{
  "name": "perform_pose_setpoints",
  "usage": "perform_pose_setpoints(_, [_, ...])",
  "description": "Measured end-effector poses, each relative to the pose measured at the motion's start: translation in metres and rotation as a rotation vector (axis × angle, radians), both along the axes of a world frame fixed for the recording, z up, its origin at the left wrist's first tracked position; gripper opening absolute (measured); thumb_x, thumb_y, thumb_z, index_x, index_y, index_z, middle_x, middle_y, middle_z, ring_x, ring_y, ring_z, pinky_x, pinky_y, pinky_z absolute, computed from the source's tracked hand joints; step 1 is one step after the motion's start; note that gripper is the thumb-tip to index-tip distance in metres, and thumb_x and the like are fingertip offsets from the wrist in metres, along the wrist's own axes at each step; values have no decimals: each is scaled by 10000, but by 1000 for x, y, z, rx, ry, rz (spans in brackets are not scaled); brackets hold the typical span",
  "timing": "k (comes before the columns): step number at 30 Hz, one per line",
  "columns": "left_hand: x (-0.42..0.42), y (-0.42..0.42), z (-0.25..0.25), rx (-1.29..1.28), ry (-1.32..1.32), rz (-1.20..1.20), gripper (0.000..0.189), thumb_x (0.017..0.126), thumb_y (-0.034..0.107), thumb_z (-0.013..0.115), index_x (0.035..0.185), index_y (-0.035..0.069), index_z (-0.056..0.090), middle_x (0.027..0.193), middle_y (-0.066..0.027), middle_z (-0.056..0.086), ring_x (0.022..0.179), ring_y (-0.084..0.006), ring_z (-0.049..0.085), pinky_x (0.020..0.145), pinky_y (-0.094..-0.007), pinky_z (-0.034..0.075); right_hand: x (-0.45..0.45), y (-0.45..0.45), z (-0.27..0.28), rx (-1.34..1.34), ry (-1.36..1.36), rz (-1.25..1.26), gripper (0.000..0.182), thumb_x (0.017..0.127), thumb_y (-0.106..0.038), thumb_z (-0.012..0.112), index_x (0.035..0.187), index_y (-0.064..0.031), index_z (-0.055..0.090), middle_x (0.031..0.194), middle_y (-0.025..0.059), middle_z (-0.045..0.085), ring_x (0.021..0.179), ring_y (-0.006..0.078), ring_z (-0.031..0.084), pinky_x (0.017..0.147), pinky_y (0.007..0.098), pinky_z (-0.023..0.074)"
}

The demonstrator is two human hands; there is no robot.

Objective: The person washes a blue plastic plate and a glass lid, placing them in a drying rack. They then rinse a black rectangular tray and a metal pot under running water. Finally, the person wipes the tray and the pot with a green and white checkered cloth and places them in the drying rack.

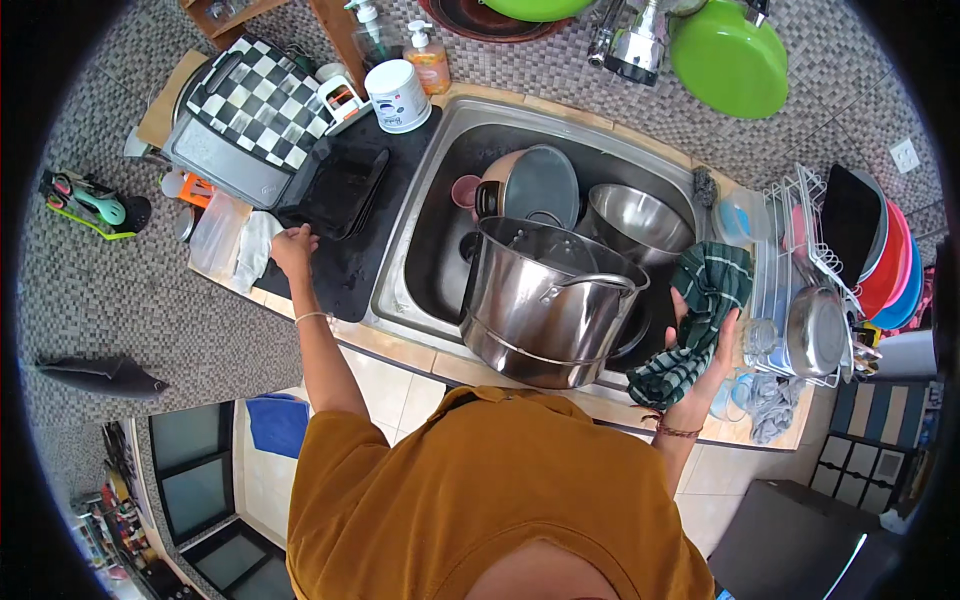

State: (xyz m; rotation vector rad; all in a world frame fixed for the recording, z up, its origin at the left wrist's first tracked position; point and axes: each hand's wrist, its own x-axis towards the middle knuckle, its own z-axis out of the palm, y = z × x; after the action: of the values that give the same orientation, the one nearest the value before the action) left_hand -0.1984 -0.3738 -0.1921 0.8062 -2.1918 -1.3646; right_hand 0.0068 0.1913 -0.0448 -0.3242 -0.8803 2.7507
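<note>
My right hand (720, 352) holds a bunched dark green plaid cloth (697, 322) beside the sink's right end. At the left, my left hand (295, 247) is over the black drying mat (337, 285), at the edge of a white cloth (257, 244). Its fingers look bent, and whether they grip the cloth is unclear. Just beyond it is a stack of black trays (345, 191). Between my hands a large steel pot (547, 300) leans over the front of the sink (420, 232). Behind it are a grey-lined pan (541, 184), a steel bowl (641, 217) and a pink cup (466, 192).
A white wire dish rack (780, 300) with a steel pan (816, 330) and colourful plates stands at the right. Checkered board (259, 101), white tub (399, 97) and soap bottle (427, 60) line the back left. A green pan (727, 60) hangs on the wall.
</note>
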Motion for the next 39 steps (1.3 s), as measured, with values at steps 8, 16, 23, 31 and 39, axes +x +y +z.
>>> perform_pose_setpoints(8, [-8,-14,-6,126,-142,-73,282,802,247,714,752,-11,610,614,-36,578,485,-110,510,448,-249,469,-4,-12,-9,76,-94,0,583,993,-463,409,1402,-49,392,1354,159,503,1235,338,512,658,366,635])
perform_pose_setpoints(16, [14,13,15,273,241,-1,250,899,224,540,1007,43,405,827,-65,484,678,-127,520,496,-259,447,-13,-18,-17,-116,-64,114,577,987,-453,436,1367,-20,425,1334,162,512,1228,355,512,662,400,639])
perform_pose_setpoints(23, [12,52,63,398,289,-201,504,932,174,517,1374,7,341,1065,-114,572,887,-169,602,724,-275,484,-15,-14,-16,-106,-57,107,587,979,-452,457,1358,-5,431,1328,163,516,1211,362,527,656,402,639])
perform_pose_setpoints(31, [-2,199,147,-391,451,-621,468,933,115,463,1369,-45,409,1223,-236,585,1083,-275,604,939,-338,435,-21,2,-11,-108,-92,106,473,986,-414,467,1270,-43,537,1193,139,627,1073,259,634,687,404,626])
perform_pose_setpoints(39, [6,293,182,-286,513,-670,457,944,145,455,1392,60,430,1001,-252,639,847,-344,636,797,-367,477,-81,-16,38,258,-236,137,330,950,-328,574,1138,-61,619,976,51,696,796,160,675,682,301,559])
